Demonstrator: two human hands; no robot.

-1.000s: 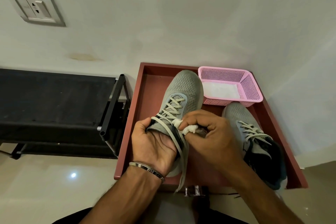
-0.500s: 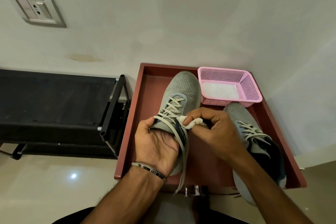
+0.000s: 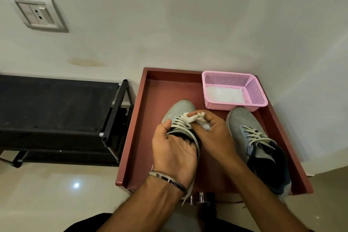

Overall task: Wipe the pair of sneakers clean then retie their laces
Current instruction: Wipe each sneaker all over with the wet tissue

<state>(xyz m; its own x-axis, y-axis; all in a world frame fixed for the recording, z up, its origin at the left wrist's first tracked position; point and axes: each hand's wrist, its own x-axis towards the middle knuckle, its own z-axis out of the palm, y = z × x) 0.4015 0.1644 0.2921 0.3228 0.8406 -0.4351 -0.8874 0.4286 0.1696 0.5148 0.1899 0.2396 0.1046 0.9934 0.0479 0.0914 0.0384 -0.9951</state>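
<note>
Presently, left hand (image 3: 174,150) grips the sneaker (image 3: 181,108), toe pointing away toward the wall; right hand (image 3: 211,133) pinches a cloth (image 3: 194,117) against its laces (image 3: 179,123).

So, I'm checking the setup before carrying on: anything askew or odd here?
Only small things: the right sneaker overhangs the tray's near edge at its heel, a loose lace from the held sneaker dangles over that edge, and the wall has a yellowish stain.

Two grey sneakers (image 3: 179,109) (image 3: 250,137), one pink basket (image 3: 258,88), one red tray (image 3: 162,88), one crumpled wipe (image 3: 195,117), two hands (image 3: 174,151) (image 3: 214,137)
</note>
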